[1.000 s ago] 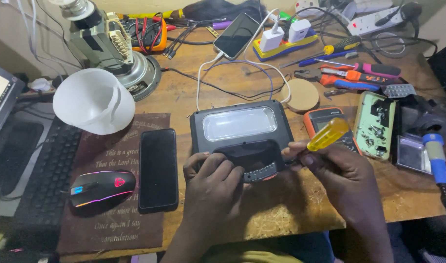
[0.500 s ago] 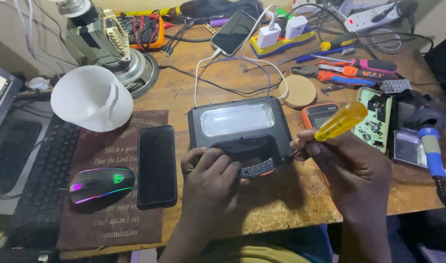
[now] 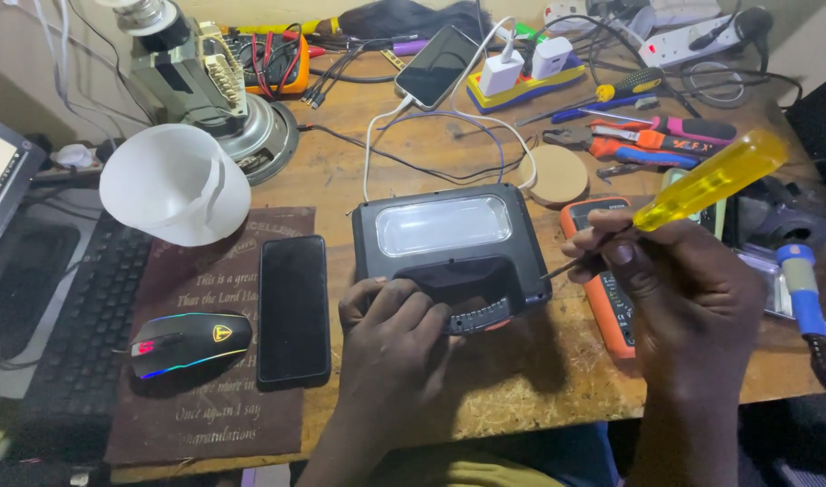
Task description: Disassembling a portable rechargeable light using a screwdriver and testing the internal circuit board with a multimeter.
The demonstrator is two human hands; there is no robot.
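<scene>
The left hand point(image 3: 390, 329) is gripping the near edge of the dark grey floodlight housing point(image 3: 449, 252), which is lying on the wooden bench point(image 3: 521, 397). The right hand point(image 3: 674, 289) is pinching a yellow-handled screwdriver point(image 3: 701, 185), its tip apparently touching the housing's right side. Beyond, pliers point(image 3: 629, 140) are lying.
</scene>
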